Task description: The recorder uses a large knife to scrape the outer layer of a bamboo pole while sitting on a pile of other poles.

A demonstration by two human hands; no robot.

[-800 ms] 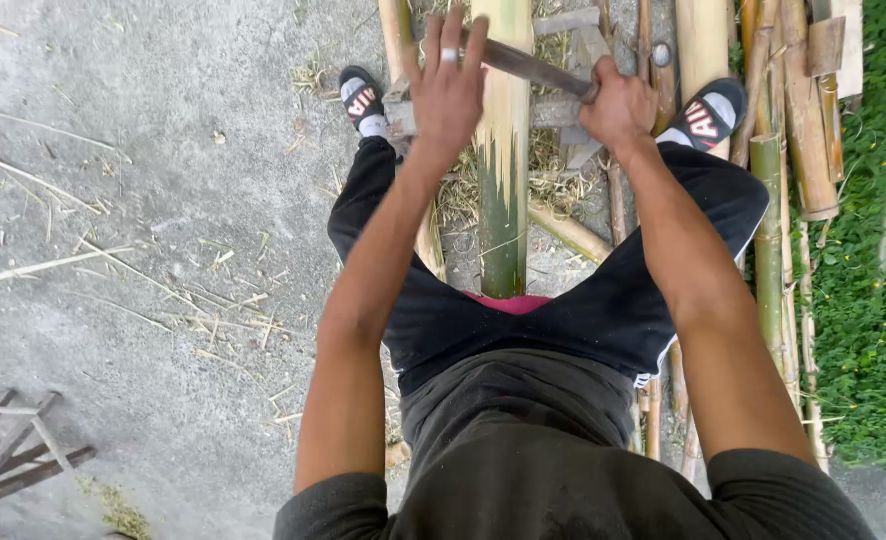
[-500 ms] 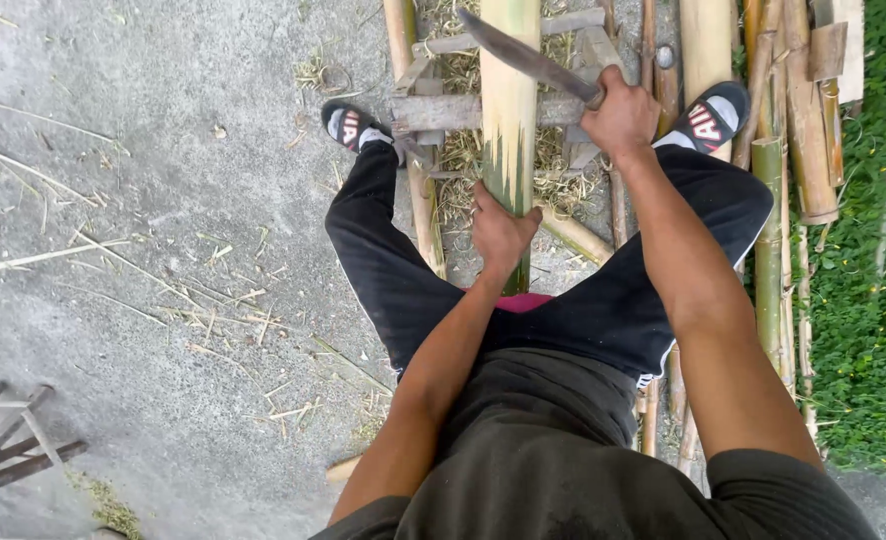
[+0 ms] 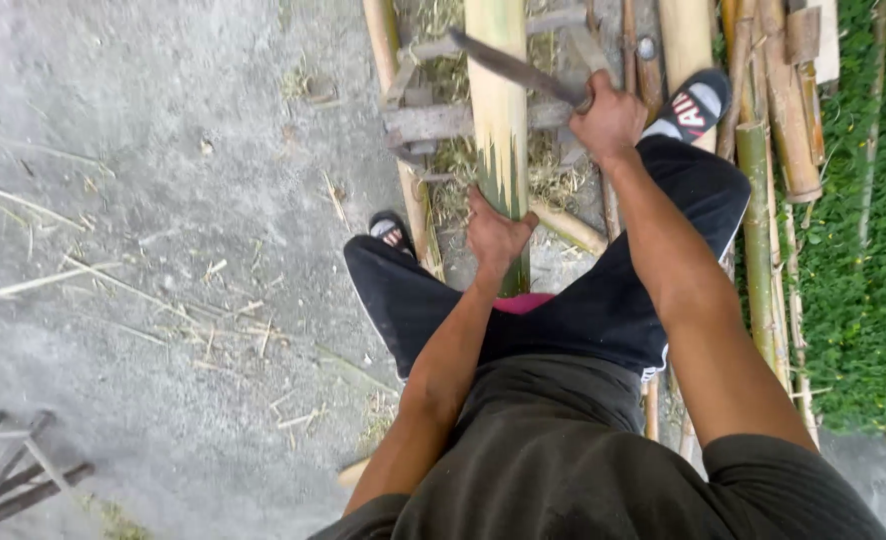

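The left hand (image 3: 496, 232) gripped the big bamboo pole (image 3: 498, 110), and the right hand (image 3: 609, 118) gripped a long knife (image 3: 515, 67) above it

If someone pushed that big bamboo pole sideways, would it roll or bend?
The bamboo pole is round and smooth, so it would probably roll if let go; the left hand grips its near end, likely steadying it. It looks thick and straight, so probably stiff, not floppy. The right hand holds a long blade over it.

Left hand (image 3: 496, 235) down from the blade (image 3: 518, 68), now gripping the bamboo pole (image 3: 499, 110); left foot (image 3: 391, 232) drawn back nearer the body.
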